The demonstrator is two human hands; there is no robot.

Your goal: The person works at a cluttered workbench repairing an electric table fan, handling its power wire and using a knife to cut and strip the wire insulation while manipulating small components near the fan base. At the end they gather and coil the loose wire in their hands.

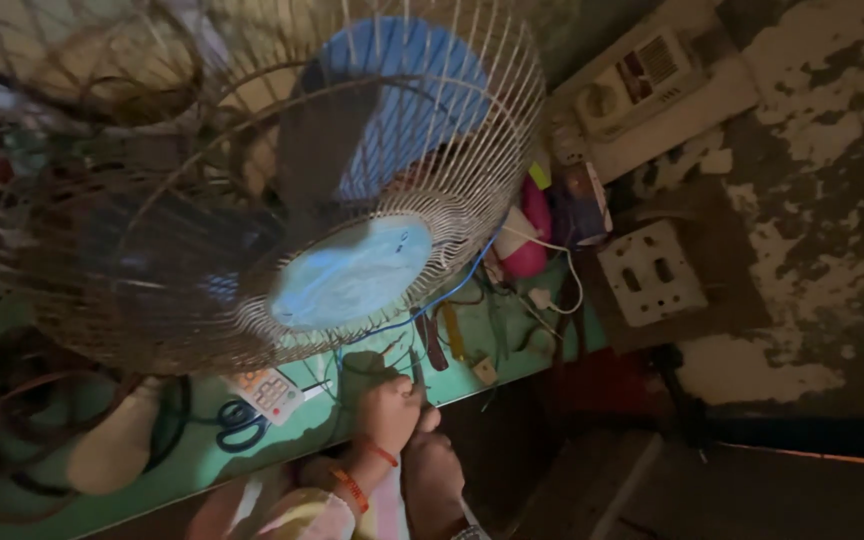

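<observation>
The left hand (390,408) is curled shut around a thin dark tool (418,372), its long axis running up and away from the knuckles toward the fan cage (252,180), near the front edge of the green bench (202,460). The right hand (434,475) sits just beside and below it, touching; I cannot tell how its fingers lie. The left is nearer the tool and the blue wire (422,305).

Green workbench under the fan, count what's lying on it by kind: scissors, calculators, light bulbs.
Scissors: 1
Calculator: 1
Light bulb: 1
Total: 3

The right hand rests near the calculator, closed on a thin dark tool.
</observation>
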